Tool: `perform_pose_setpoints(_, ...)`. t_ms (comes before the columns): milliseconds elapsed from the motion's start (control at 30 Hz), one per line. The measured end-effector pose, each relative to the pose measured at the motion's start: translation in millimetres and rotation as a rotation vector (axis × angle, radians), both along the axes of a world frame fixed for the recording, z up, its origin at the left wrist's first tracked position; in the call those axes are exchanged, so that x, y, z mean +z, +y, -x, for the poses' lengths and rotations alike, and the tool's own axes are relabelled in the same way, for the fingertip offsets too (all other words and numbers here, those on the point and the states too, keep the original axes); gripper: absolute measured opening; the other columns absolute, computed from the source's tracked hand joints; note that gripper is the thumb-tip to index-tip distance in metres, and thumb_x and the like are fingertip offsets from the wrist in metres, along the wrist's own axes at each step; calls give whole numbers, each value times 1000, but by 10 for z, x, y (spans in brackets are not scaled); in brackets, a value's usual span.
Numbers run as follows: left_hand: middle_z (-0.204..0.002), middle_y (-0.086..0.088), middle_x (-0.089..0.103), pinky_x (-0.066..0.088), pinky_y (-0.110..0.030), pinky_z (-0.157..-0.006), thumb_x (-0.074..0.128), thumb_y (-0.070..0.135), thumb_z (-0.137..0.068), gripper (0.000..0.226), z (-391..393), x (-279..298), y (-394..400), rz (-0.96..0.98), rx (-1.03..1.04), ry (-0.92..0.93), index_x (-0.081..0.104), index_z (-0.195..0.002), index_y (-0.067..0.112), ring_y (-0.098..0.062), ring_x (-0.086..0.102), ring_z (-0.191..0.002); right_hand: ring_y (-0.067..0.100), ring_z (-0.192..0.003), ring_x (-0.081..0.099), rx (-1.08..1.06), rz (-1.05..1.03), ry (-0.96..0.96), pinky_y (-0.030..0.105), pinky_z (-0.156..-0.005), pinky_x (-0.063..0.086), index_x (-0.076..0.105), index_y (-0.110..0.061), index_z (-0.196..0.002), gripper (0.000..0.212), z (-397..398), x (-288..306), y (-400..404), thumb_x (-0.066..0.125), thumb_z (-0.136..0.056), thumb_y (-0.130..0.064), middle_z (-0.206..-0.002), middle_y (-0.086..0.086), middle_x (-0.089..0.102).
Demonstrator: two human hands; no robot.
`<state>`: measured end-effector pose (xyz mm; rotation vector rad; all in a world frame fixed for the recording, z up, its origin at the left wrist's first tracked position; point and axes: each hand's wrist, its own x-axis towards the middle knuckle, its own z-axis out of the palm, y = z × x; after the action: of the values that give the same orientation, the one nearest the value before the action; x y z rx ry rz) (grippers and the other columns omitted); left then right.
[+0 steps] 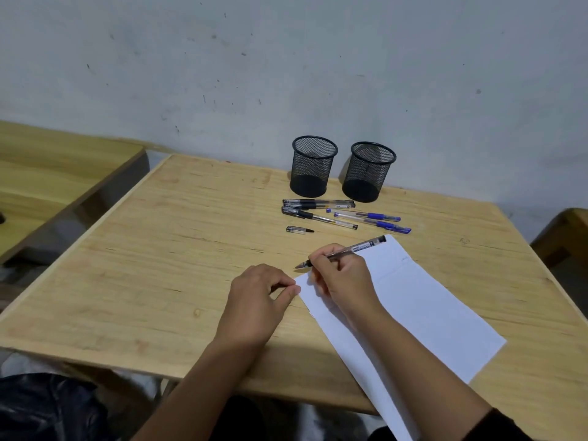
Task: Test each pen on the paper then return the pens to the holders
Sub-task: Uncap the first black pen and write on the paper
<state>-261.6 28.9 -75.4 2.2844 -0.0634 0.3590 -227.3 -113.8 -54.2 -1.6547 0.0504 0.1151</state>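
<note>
My right hand (340, 278) grips an uncapped black pen (362, 248), its tip just past the near left corner of the white paper (429, 313). My left hand (261, 297) rests on the table with its fingers curled, touching the paper's left edge. Two black mesh holders (313, 167) (369, 171) stand with nothing in them at the back. In front of them lie black pens (318, 204) (319, 217) and two blue pens (366, 214) (386, 226). A loose black cap (299, 230) lies nearer me.
The wooden table (159, 249) stands against a grey wall. Another wooden desk (47, 173) sits to the left, and a chair back (566, 237) shows at the right edge.
</note>
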Motion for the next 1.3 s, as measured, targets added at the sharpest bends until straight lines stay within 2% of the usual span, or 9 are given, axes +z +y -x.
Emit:
perform_pose_setpoints(100, -83, 6, 68, 33, -7, -68, 73, 24, -76, 6, -8, -7, 0, 9, 12, 2, 73, -81, 20, -7, 57, -79, 15, -49, 50, -4, 118, -45, 28, -50, 38, 60, -14, -70, 17, 16, -34, 7, 53, -86, -18, -57, 7, 61)
perform_pose_setpoints(233, -83, 7, 69, 35, -1, -68, 74, 25, -75, 6, -20, -19, 4, 29, 26, 9, 73, -80, 21, -5, 57, -77, 7, -52, 56, -9, 296, -151, 18, -50, 41, 57, -22, -64, 23, 44, -30, 18, 52, -85, -15, -53, -2, 61)
perform_pose_setpoints(333, -82, 7, 69, 36, -1, -67, 75, 25, -74, 7, -23, -15, 2, 32, 34, 2, 74, -79, 21, -5, 57, -75, 11, -55, 58, 14, 330, -182, 18, -50, 43, 57, -19, -66, 21, 57, -28, 22, 51, -85, -13, -55, 0, 62)
perform_pose_setpoints(433, -82, 6, 70, 36, -9, -65, 75, 25, -74, 7, -15, -10, 2, 32, 39, 0, 74, -79, 21, -5, 58, -74, 13, -57, 59, 25, 345, -199, 20, -51, 44, 58, -16, -68, 18, 58, -29, 21, 51, -84, -13, -57, 2, 63)
perform_pose_setpoints(600, -83, 6, 70, 36, -10, -67, 75, 26, -74, 7, -13, -3, -5, 27, 43, -3, 74, -80, 21, -4, 58, -76, 11, -56, 59, 37, 366, -206, 24, -53, 45, 59, -14, -70, 17, 54, -36, 28, 51, -85, -14, -58, 4, 64)
perform_pose_setpoints(733, -83, 7, 69, 38, -11, -68, 74, 26, -75, 7, -5, 0, -8, 20, 43, 0, 73, -81, 22, -5, 58, -76, 2, -51, 54, 29, 374, -222, 15, -49, 41, 58, -14, -68, 17, 52, -56, 26, 51, -83, -14, -51, -8, 58)
perform_pose_setpoints(833, -82, 7, 70, 42, -17, -71, 74, 26, -75, 7, -1, 10, -10, 16, 45, 1, 73, -80, 22, -6, 60, -77, 3, -52, 52, 21, 372, -237, 16, -49, 40, 58, -12, -68, 16, 54, -67, 25, 52, -82, -14, -53, -6, 57)
perform_pose_setpoints(1300, -85, 7, 70, 38, -11, -68, 73, 28, -75, 10, -9, 6, -7, 4, 50, 6, 74, -83, 21, -3, 57, -76, 4, -51, 50, 19, 353, -260, 17, -49, 40, 58, -9, -71, 14, 63, -74, 22, 52, -83, -12, -56, 4, 59)
